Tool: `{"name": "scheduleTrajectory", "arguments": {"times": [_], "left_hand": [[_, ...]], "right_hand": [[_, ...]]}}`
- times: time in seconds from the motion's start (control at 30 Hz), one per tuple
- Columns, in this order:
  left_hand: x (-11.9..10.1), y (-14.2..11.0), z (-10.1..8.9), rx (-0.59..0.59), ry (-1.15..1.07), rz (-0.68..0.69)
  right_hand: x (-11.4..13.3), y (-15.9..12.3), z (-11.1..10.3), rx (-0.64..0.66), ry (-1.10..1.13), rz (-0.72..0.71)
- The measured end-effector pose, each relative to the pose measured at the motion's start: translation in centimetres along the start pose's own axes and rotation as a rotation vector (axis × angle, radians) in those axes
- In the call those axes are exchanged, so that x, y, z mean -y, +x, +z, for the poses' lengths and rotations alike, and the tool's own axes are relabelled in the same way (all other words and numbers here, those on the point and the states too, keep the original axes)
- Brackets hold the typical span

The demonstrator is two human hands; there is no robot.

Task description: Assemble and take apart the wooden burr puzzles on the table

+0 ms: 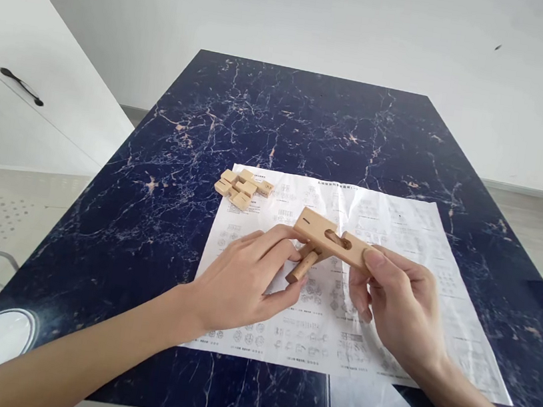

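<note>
Over the printed sheet I hold up joined wooden puzzle pieces. A flat light-wood block [315, 226] with a long rounded slot and a small dark line mark lies uppermost. From beneath it a round wooden dowel [301, 268] points down toward me. My right hand [401, 306] pinches the block's right end between thumb and fingers. At the dowel, my left hand [251, 278] has its thumb and fingers closed around its left side. The parts under the block are mostly hidden.
A printed instruction sheet [400, 225] with small diagrams lies creased on the dark blue marbled table [282, 124]. Several small wooden puzzle pieces [244, 188] sit grouped on its upper left corner. A white cabinet [48, 30] stands at the left.
</note>
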State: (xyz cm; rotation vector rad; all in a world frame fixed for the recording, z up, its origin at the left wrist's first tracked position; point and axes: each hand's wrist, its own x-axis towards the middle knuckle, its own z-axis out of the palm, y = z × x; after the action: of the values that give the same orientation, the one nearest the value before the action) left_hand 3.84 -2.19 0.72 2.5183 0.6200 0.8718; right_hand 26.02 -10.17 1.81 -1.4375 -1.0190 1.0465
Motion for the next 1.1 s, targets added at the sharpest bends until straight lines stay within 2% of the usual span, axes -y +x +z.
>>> {"name": "scheduleTrajectory", "arguments": {"times": [0.23, 0.57, 0.73, 0.93, 1.1], "left_hand": [[0.1, 0.0, 0.1, -0.085, 0.109, 0.094], [0.3, 0.1, 0.1, -0.100, 0.241, 0.194], [0.0, 0.3, 0.2, -0.105, 0.240, 0.193], [-0.4, 0.5, 0.6, -0.123, 0.232, 0.171], [-0.7, 0.6, 0.8, -0.151, 0.294, 0.186]], "right_hand": [[-0.1, 0.1, -0.2, 0.049, -0.004, -0.022], [0.0, 0.0, 0.1, -0.090, 0.028, 0.023], [0.2, -0.2, 0.4, -0.128, 0.027, 0.023], [0.5, 0.0, 0.7, -0.075, 0.086, 0.064], [0.8, -0.3, 0.8, -0.083, 0.054, 0.058]]}}
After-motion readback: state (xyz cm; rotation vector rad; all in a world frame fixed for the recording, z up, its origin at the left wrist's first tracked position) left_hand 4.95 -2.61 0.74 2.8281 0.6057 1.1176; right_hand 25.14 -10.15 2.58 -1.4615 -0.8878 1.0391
